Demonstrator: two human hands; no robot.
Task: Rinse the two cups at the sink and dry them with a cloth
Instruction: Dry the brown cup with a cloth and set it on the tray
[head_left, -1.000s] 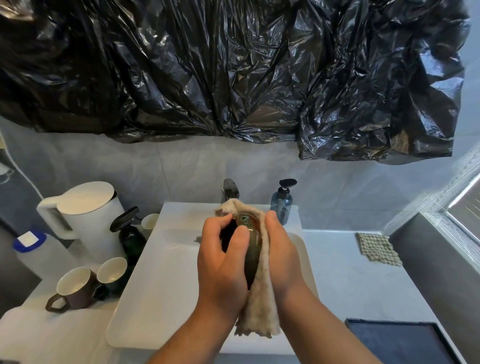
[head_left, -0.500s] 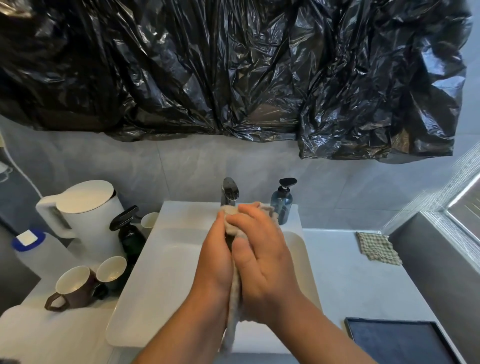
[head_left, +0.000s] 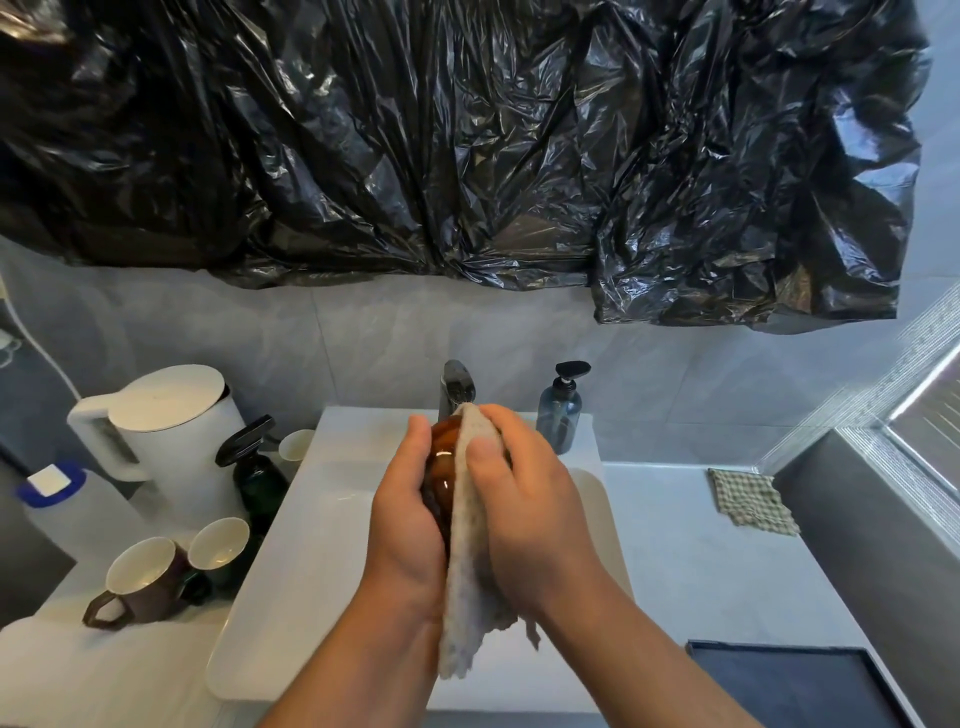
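Observation:
Over the white sink (head_left: 311, 545) I hold a glossy brown cup (head_left: 441, 462) between both hands. My left hand (head_left: 405, 525) grips the cup from the left. My right hand (head_left: 524, 514) presses a beige cloth (head_left: 467, 587) against the cup's right side, fingers curled over the cloth; the cloth's lower end hangs down between my wrists. Most of the cup is hidden by hands and cloth. The tap (head_left: 456, 387) stands just behind my hands; no water is visible.
Left counter: white kettle (head_left: 166, 441), dark spray bottle (head_left: 254, 467), brown mug (head_left: 145, 582), two small cups (head_left: 221, 543) (head_left: 296, 444), a plastic jug (head_left: 62, 504). A blue soap dispenser (head_left: 561, 410) stands by the tap. A checked cloth (head_left: 750, 501) and dark tray (head_left: 795, 686) lie on the right.
The cup has turned in my hands: its brown side now shows at the top left. My right hand and the cloth shifted from over the cup to its right side.

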